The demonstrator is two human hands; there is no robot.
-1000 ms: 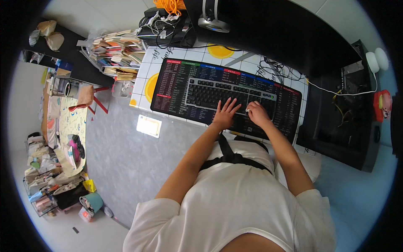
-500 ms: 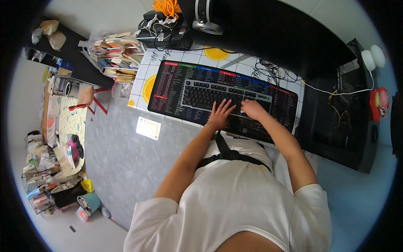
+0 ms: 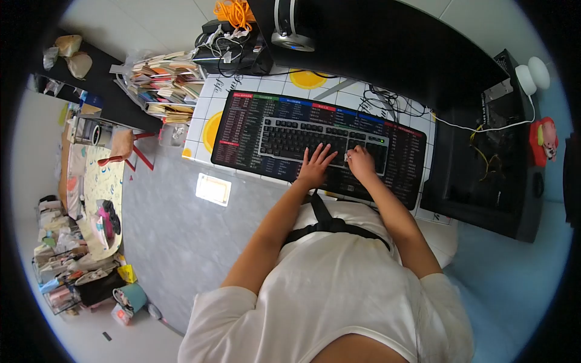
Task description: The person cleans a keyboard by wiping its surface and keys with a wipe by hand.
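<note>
Covering part of kbd, ctr frame: L hand, fingers splayed, nothing held; R hand, curled, can't tell if it's gripping anything. Monitor + tangled cables sit upper ctr/R, behind mat. PC case, R side, yellow wires inside. Papers stacked upper L; teal bin, lower L, w/ unclear contents.

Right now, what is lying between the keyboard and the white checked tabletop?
The dark printed mat lies between the keyboard and the white checked tabletop; the head view shows this.
</note>
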